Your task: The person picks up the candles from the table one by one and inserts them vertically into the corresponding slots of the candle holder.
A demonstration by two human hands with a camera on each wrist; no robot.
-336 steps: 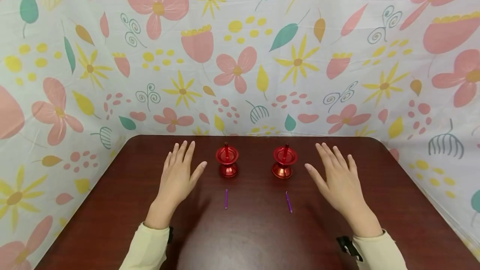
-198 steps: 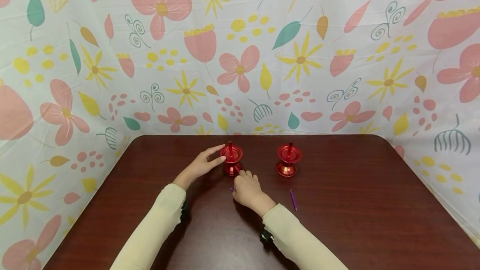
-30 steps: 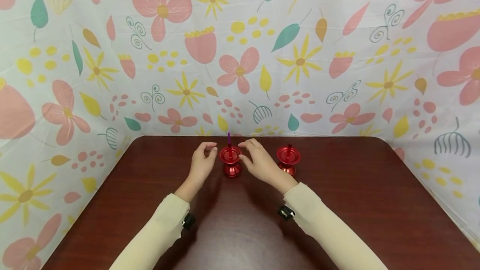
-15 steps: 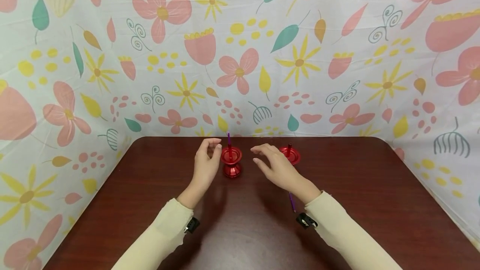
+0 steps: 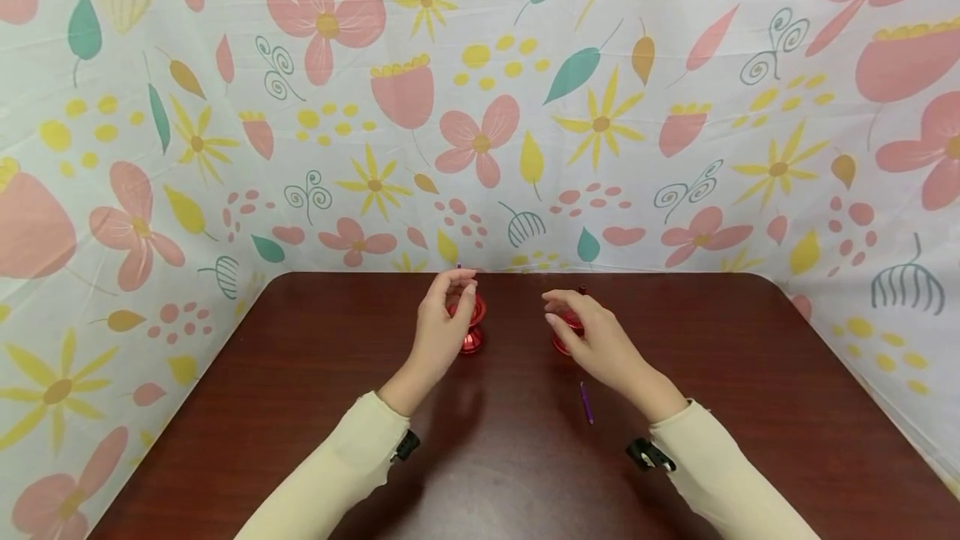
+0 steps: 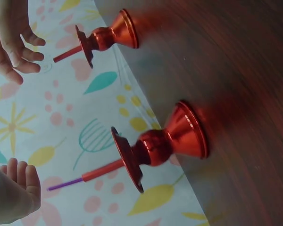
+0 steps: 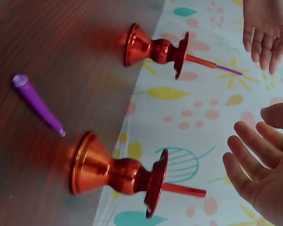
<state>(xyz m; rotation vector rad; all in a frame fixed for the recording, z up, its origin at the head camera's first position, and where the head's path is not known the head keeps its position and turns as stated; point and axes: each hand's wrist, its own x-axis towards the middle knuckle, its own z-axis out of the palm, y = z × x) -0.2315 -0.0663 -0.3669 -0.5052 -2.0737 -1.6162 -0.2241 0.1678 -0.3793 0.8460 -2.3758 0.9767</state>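
Note:
Two shiny red metal candle holders stand upright on the table. My left hand (image 5: 441, 325), its fingers loosely bent, hovers in front of the left candle holder (image 6: 153, 147) and hides part of it in the head view. A slim purple candle (image 6: 64, 184) stands in that holder's tube, held by neither hand. Over to the right, my right hand (image 5: 602, 342) overlaps the right candle holder (image 7: 126, 176), whose tube has no candle in it. The wrist views show air between its relaxed fingers and the tube. A second purple candle (image 5: 587, 403) lies on the table in front.
The dark brown tabletop (image 5: 300, 357) has rounded far corners. Behind it and along both sides hangs a white cloth (image 5: 480, 48) printed with flowers and leaves.
Earlier both candles lay on the table; my right hand pinched the left one, which now stands in the left holder. In the last second both hands have moved right, the right one farther.

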